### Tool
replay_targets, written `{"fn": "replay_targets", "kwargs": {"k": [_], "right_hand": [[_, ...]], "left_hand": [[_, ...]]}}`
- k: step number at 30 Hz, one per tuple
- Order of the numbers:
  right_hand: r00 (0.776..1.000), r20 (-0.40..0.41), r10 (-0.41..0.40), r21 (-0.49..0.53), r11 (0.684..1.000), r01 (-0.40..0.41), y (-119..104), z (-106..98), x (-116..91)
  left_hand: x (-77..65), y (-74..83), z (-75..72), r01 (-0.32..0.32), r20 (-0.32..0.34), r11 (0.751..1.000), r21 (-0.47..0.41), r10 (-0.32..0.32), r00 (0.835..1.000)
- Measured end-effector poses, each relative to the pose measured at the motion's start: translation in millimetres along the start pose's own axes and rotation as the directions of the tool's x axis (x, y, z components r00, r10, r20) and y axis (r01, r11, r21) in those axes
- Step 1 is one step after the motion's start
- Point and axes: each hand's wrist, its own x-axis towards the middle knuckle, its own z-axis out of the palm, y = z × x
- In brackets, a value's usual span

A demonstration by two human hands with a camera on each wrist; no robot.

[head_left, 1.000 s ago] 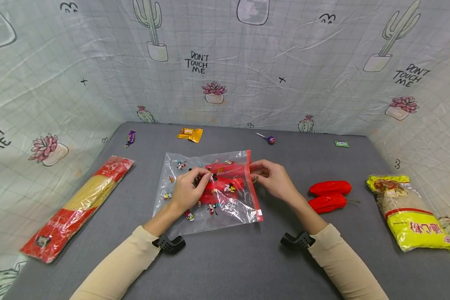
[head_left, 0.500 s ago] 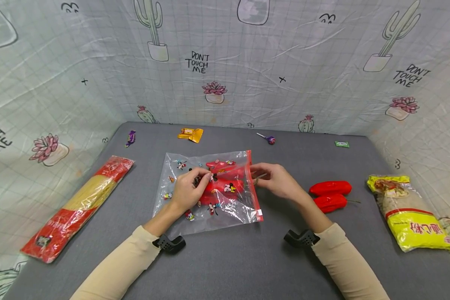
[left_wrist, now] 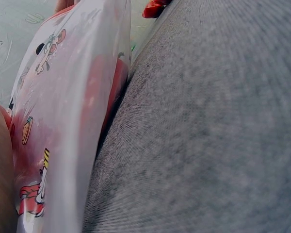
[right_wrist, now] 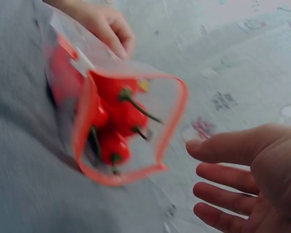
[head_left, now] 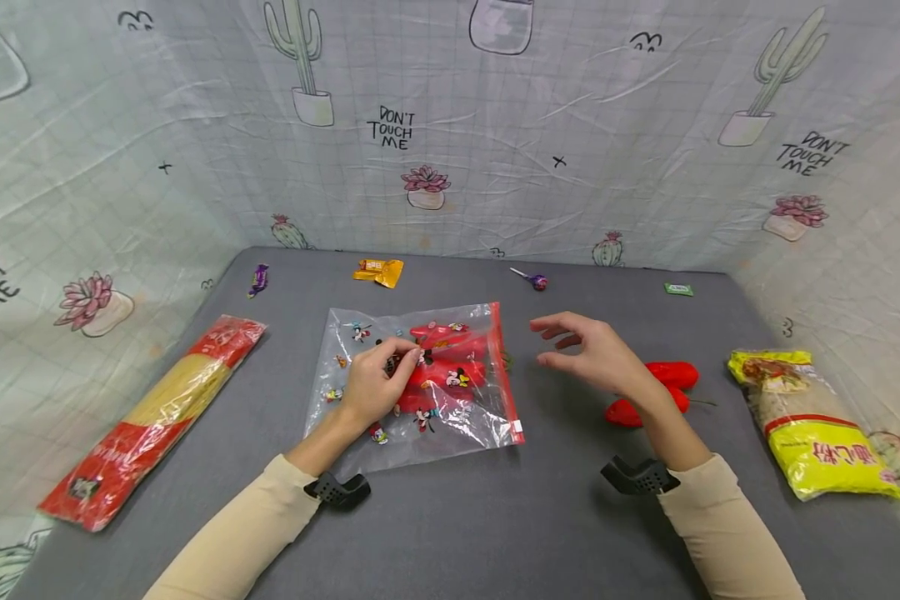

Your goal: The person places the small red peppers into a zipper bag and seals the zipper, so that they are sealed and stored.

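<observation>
A clear zip bag (head_left: 360,433) with cartoon prints and a red zip edge lies on the table, its mouth facing right. Several red peppers (right_wrist: 114,145) with green stems sit inside, their stem ends showing through the gaping mouth in the right wrist view. My left hand (head_left: 375,383) pinches the bag's upper film between thumb and fingers. To the right of the mouth, my right hand (head_left: 596,354) hovers with fingers spread and nothing in them. Two more red peppers (head_left: 675,375) lie on the table behind the right wrist, partly hidden by it.
A long red noodle packet (head_left: 157,417) lies at left and a yellow food bag (head_left: 817,425) at far right. Along the back are a purple candy (head_left: 259,280), an orange packet (head_left: 379,272), a lollipop (head_left: 538,282) and a green candy (head_left: 678,289). Printed curtain surrounds the table.
My right hand has drawn back from the bag's mouth to the right, and its fingers have spread. The left hand stays on the bag; the peppers inside remain there.
</observation>
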Motion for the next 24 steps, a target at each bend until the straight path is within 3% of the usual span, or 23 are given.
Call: {"fn": "replay_targets", "kwargs": {"k": [11, 17, 24], "right_hand": [[0.997, -0.077, -0.006, -0.126, 0.992, -0.004, 36, -44, -48], [0.989, -0.120, 0.085, -0.165, 0.981, -0.104, 61, -54, -79], [0.988, -0.143, 0.065, -0.213, 0.972, -0.094, 84, -60, -114]], "left_hand": [[-2.9, -4.1, -4.4, 0.003, -0.011, 1.000, 0.020, -0.003, 1.000], [-2.7, -4.1, -3.2, -0.003, -0.014, 1.000, 0.013, 0.003, 1.000], [-1.6, -1.5, 0.5, 0.002, 0.001, 1.000, 0.011, -0.002, 1.000]]}}
